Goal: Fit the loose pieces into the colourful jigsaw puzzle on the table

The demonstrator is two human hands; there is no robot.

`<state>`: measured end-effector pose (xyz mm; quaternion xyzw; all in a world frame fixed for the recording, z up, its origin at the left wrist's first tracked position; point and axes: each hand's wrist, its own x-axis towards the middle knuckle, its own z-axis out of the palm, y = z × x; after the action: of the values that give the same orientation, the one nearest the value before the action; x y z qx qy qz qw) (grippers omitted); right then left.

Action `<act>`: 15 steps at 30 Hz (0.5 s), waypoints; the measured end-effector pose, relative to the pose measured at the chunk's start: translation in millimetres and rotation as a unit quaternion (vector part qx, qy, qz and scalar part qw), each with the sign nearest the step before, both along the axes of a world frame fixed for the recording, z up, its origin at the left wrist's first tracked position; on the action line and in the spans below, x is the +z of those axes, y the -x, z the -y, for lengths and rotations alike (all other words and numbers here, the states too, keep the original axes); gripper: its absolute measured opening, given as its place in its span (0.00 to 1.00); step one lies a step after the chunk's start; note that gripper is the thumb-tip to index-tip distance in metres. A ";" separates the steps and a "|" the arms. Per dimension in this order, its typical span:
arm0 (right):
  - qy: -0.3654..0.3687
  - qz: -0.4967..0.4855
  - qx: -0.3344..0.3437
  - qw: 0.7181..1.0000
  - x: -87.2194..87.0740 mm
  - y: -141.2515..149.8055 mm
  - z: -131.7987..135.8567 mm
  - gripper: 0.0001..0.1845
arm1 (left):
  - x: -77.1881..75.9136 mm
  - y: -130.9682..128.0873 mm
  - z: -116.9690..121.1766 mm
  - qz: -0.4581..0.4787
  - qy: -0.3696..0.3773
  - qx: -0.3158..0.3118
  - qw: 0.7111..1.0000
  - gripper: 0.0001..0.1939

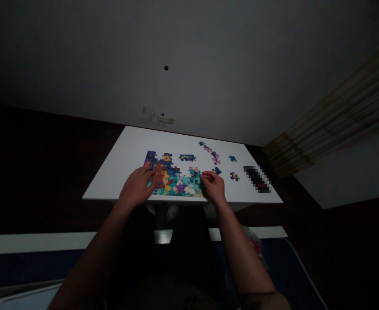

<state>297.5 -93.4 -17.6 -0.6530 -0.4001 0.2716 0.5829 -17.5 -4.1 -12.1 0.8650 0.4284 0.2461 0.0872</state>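
A partly joined colourful jigsaw puzzle (171, 174) lies near the front edge of a small white table (127, 150). My left hand (137, 186) rests flat on the puzzle's left part, fingers stretched toward the orange figures. My right hand (213, 185) sits at the puzzle's right edge, fingers curled and pinched at a piece there; what is in the pinch I cannot make out. Loose pieces (211, 153) lie in a short row at the back right, with one joined pair (187, 158) behind the puzzle and single pieces (234, 176) to the right.
A dark, blurred-out object (257, 178) lies on the table's right side. Behind the table runs a pale wall with a socket (165, 119). A curtain (334, 125) hangs at the right. Dark floor surrounds the table; my knees are below its front edge.
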 end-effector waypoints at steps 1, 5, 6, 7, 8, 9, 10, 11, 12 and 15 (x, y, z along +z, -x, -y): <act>0.002 0.004 -0.005 1.000 0.2 -1.6 -0.9 0.13 | -0.1 0.1 -0.1 -0.001 -0.001 -0.002 1.000 0.22; -0.004 0.020 -0.051 0.998 4.4 -12.8 -8.8 0.17 | 0.7 0.2 0.3 -0.008 -0.006 -0.004 1.000 0.22; -0.012 0.026 -0.066 0.997 6.6 -16.1 -11.0 0.18 | 1.1 0.2 0.6 -0.011 -0.008 -0.003 1.000 0.22; -0.021 0.033 -0.079 0.996 9.3 -19.2 -13.0 0.18 | 1.5 0.3 1.0 -0.012 -0.009 -0.003 1.000 0.22; -0.032 0.038 -0.090 0.995 12.4 -21.9 -14.5 0.19 | 1.9 0.3 1.4 -0.012 -0.010 -0.004 1.000 0.22; -0.043 0.041 -0.097 0.993 15.7 -24.2 -15.5 0.20 | 2.2 0.4 1.7 -0.011 -0.010 -0.005 1.000 0.22; -0.054 0.040 -0.100 0.993 18.9 -25.8 -15.9 0.21 | 2.4 0.6 2.0 -0.009 -0.009 -0.006 1.000 0.21; -0.062 0.036 -0.100 0.992 21.8 -26.7 -15.8 0.22 | 2.6 0.8 2.2 -0.008 -0.008 -0.005 1.000 0.21; -0.067 0.031 -0.097 0.993 24.2 -26.8 -15.3 0.22 | 2.7 1.0 2.3 -0.006 -0.008 -0.004 1.000 0.21; -0.062 0.010 -0.077 0.995 27.1 -21.4 -13.9 0.23 | 2.2 1.6 1.8 -0.007 -0.007 -0.009 1.000 0.20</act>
<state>318.8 -79.5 9.5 -0.6473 -0.3709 0.1941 0.6370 -19.0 -5.8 -9.9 0.8711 0.4194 0.2425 0.0803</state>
